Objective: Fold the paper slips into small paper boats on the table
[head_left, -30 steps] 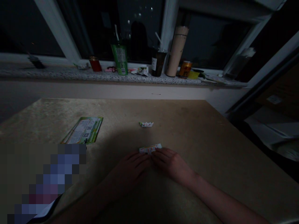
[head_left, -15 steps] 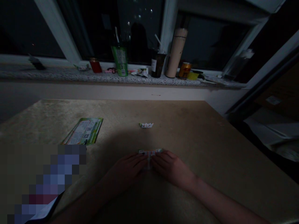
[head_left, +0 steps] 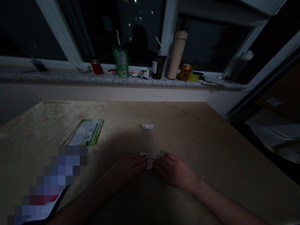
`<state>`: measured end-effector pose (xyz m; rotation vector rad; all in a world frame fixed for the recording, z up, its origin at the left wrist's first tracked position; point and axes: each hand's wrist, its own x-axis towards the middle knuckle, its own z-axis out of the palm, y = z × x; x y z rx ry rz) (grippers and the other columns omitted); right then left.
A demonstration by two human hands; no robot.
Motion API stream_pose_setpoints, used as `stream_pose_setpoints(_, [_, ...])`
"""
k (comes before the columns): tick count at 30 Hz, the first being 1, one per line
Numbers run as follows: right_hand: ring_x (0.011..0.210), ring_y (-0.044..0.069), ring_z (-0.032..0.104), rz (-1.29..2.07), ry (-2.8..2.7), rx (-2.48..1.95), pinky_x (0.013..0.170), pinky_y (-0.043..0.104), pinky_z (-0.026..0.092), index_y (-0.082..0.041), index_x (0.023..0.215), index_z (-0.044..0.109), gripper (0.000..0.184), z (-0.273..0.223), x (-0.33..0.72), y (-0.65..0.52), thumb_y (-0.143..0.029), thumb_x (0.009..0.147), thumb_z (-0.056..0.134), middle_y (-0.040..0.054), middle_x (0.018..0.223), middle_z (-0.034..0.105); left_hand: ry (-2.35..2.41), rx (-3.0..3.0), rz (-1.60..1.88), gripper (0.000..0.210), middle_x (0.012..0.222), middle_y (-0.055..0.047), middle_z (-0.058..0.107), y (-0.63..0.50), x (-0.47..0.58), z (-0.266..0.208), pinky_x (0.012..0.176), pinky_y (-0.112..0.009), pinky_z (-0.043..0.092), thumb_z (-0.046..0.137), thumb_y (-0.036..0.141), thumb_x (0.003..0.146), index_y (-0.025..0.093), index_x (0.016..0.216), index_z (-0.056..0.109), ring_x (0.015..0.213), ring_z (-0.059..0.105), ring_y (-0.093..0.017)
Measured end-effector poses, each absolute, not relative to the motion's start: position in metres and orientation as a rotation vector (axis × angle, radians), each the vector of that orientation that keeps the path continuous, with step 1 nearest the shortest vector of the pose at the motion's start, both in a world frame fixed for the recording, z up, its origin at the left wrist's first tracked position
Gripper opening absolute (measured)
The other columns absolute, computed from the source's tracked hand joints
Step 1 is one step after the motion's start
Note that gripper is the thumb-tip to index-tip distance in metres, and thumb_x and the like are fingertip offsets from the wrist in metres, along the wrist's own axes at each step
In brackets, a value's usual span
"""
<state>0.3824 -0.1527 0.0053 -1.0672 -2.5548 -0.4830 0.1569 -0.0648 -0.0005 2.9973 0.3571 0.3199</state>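
Observation:
A small piece of folded printed paper (head_left: 152,155) lies on the table between my two hands. My left hand (head_left: 128,168) holds its left side, with the fingers pressed together on it. From the other side my right hand (head_left: 174,170) grips the right part with bent fingers; its fingertips are partly hidden. White, green and coloured print shows in the gap between the hands. Farther off on the table stands a small folded paper boat (head_left: 147,126), touched by neither hand.
A stack of green printed leaflets (head_left: 87,132) lies at left on the table (head_left: 194,125), beside a pixelated patch. Along the windowsill (head_left: 77,76) stand a red jar (head_left: 97,67), green cup (head_left: 122,62), dark cup (head_left: 158,66), pink flask (head_left: 177,56) and orange can (head_left: 185,72).
Slightly more of the folded paper shows between my hands, as the fingers have shifted on it. The paper boat and leaflets stay where they were.

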Motion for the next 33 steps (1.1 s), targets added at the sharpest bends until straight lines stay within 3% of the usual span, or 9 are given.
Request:
stream_pose_setpoints(4, [0.073,0.017,0.06,-0.421,-2.379,-1.095,0.066,0.031,0.048,-0.012,0.099,0.063,0.022,0.008,0.383,-0.153,-0.01,0.093,0.043,0.0078,0.086,0.07,0.514,2.921,0.583,0.032,0.128,-0.006,0.058,-0.069,0.156,0.007,0.099,-0.037,0.043,0.038,0.02,0.097,0.02,0.129,0.044,0.118,0.053,-0.019])
stream_pose_setpoints(10, [0.07,0.016,0.06,-0.342,-2.247,-1.075,0.06,0.03,0.046,-0.012,0.105,0.061,0.021,0.013,0.385,-0.154,-0.01,0.093,0.043,0.0067,0.086,0.07,0.581,2.932,0.842,0.037,0.131,-0.008,0.053,-0.077,0.156,0.014,0.099,-0.041,0.041,0.042,0.018,0.095,0.021,0.132,0.04,0.122,0.047,-0.023])
stream_pose_setpoints(15, [0.067,0.016,0.059,-0.201,-2.148,-1.128,0.059,0.029,0.044,-0.014,0.104,0.059,0.017,0.009,0.386,-0.153,-0.013,0.092,0.047,0.0049,0.078,0.068,0.689,2.801,0.776,0.033,0.115,-0.004,0.062,-0.079,0.159,0.01,0.091,-0.038,0.048,0.044,0.02,0.094,0.023,0.127,0.043,0.103,0.06,-0.02])
stream_pose_setpoints(19, [0.061,0.015,0.056,-0.034,-2.057,-1.211,0.057,0.028,0.043,-0.016,0.094,0.059,0.013,0.006,0.388,-0.15,-0.015,0.091,0.046,0.0038,0.071,0.065,0.777,2.657,0.809,0.026,0.125,-0.006,0.055,-0.079,0.159,0.004,0.091,-0.039,0.049,0.044,0.018,0.093,0.022,0.118,0.047,0.11,0.057,-0.022])
stream_pose_setpoints(23, [0.07,0.017,0.059,0.122,-2.045,-1.187,0.063,0.029,0.047,-0.016,0.096,0.06,0.016,0.007,0.387,-0.15,-0.012,0.089,0.046,0.0069,0.082,0.067,0.734,2.636,0.791,0.015,0.123,-0.006,0.051,-0.078,0.16,0.001,0.09,-0.036,0.05,0.042,0.016,0.092,0.022,0.101,0.053,0.106,0.057,-0.02])
stream_pose_setpoints(28, [0.088,0.018,0.061,0.338,-2.008,-1.155,0.074,0.03,0.05,-0.018,0.101,0.061,0.024,0.01,0.384,-0.151,-0.007,0.086,0.046,0.0075,0.098,0.066,0.725,2.643,0.741,0.02,0.129,-0.007,0.045,-0.077,0.162,0.0,0.093,-0.04,0.047,0.044,0.015,0.091,0.023,0.106,0.054,0.112,0.052,-0.022])
stream_pose_setpoints(33, [0.088,0.015,0.061,0.579,-1.85,-1.165,0.072,0.025,0.05,-0.02,0.1,0.063,0.027,0.006,0.38,-0.148,-0.006,0.086,0.045,0.0061,0.097,0.064,0.777,2.683,0.727,0.021,0.139,-0.007,0.037,-0.075,0.162,-0.002,0.095,-0.044,0.045,0.047,0.016,0.089,0.024,0.107,0.055,0.119,0.047,-0.026])
